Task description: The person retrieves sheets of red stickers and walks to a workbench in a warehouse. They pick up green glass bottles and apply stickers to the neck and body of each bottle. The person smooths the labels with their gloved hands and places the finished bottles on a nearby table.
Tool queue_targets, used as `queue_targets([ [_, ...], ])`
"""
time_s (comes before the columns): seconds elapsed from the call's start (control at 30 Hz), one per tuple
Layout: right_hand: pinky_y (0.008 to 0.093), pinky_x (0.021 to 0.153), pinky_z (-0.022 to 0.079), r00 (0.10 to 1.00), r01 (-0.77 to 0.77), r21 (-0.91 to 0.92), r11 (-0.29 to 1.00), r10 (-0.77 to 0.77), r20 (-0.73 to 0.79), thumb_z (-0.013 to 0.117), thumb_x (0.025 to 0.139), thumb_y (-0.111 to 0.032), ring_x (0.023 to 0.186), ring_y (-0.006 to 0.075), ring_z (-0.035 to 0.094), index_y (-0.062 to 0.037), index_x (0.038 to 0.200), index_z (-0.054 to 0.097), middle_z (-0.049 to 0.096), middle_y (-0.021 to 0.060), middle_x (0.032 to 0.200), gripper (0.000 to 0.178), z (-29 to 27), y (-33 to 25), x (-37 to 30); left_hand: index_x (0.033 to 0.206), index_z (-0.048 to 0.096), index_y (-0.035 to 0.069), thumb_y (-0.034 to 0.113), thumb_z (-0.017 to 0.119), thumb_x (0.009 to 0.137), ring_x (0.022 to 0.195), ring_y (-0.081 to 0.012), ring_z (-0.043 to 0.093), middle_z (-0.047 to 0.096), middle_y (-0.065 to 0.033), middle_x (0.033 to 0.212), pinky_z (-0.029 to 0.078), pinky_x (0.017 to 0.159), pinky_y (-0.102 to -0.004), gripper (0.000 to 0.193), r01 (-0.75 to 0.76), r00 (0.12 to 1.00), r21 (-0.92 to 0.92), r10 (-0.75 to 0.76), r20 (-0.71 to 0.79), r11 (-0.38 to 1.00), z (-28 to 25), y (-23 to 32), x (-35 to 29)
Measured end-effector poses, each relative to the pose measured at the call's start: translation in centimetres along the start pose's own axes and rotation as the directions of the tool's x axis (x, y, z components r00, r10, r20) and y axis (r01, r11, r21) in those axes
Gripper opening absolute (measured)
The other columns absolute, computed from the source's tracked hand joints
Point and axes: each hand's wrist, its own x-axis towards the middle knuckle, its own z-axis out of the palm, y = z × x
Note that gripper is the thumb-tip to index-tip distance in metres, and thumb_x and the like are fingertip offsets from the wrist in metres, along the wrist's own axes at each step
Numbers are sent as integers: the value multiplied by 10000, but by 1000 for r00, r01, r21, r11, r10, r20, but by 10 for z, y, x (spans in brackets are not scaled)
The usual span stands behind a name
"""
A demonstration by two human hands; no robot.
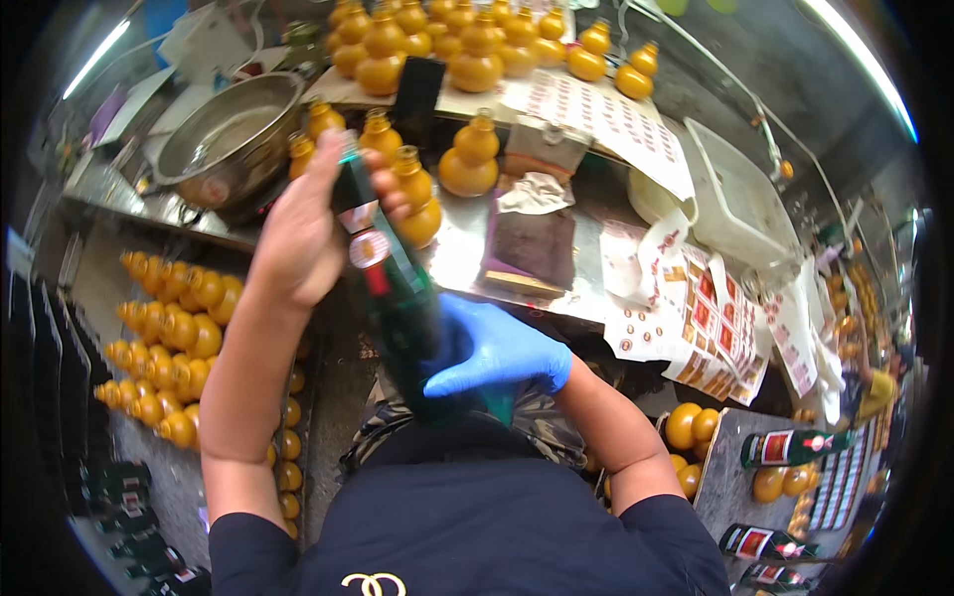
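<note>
A green glass bottle [396, 298] is held tilted in front of my body, its neck pointing up and away. My bare left hand [308, 223] closes round the neck, thumb on one side and fingertips on the other. In a blue glove, my right hand [492, 346] grips the lower body of the bottle. A small round label and a neck label [369, 248] show on the upper part. The bottle's lower end is blurred and partly hidden by the glove. Yellow gourd-shaped bottles [417, 199] stand on the metal bench just beyond my left hand.
A wide metal pan [231, 139] sits at the far left. Beyond the bottle lie a dark pad with crumpled paper [537, 194] and label sheets [686, 308]. A white plastic tub [740, 194] is at the right. Labelled green bottles [785, 448] lie lower right; yellow gourd bottles [179, 328] line the left.
</note>
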Motion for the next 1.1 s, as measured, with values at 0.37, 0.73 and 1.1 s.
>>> queue_targets([
  [0.37, 279, 767, 508, 840, 4, 414, 910, 221, -495, 696, 801, -265, 837, 136, 614, 7, 1082, 613, 651, 68, 968, 400, -163, 30, -58, 1474, 20, 108, 425, 795, 617, 1398, -317, 150, 124, -145, 1512, 159, 1107, -453, 1198, -394, 834, 701, -88, 544, 595, 38, -145, 86],
  [0.73, 259, 727, 482, -15, 141, -192, 971, -192, -981, 636, 844, -136, 843, 96, 584, -21, 1017, 596, 622, 48, 903, 212, -117, 94, -138, 1433, 205, 11, 229, 748, 701, 1359, -314, 210, 209, -170, 1474, 160, 1105, -396, 937, -565, 824, 825, 84, 561, 32, 59, -203, 70],
  [1.1, 196, 626, 405, -501, 247, -69, 967, 67, -863, 539, 915, -105, 691, 53, 514, -24, 986, 594, 555, -2, 757, 121, -81, 114, -269, 1081, 538, -44, 159, 646, 773, 962, -372, 595, 611, -254, 1023, 462, 850, -404, 384, -633, 609, 720, -391, 690, 284, 270, -405, 166],
])
